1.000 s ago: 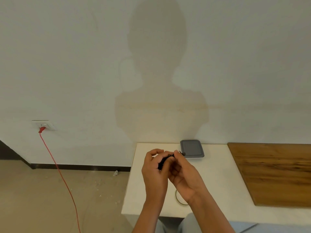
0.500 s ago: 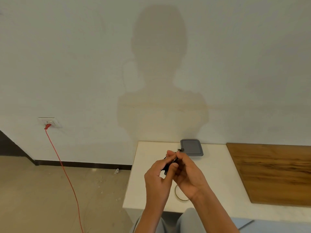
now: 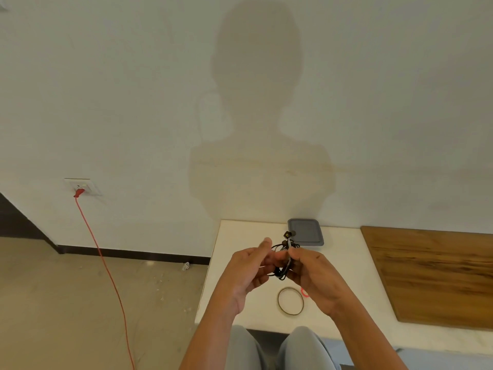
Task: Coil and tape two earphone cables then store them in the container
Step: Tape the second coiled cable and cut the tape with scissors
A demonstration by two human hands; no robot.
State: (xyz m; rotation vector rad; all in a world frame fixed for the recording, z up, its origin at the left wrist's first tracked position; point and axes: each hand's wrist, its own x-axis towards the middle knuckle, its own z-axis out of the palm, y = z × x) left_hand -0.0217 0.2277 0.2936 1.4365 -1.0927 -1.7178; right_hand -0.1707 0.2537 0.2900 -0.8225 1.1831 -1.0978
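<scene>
Your right hand [image 3: 312, 273] pinches black earphone cable [image 3: 284, 259] coil, up in air over white table [image 3: 240, 236]. Coil stands tall, top to bottom, right between your hands. Left hand [image 3: 248, 273] half curled beside it; grip on cable not clear. Tape ring [image 3: 290, 300] flat on table, just under right hand. Grey container [image 3: 306, 232], lid on, straight ahead by wall. Table edge close on left; more room right, toward wooden board [image 3: 432, 273].
</scene>
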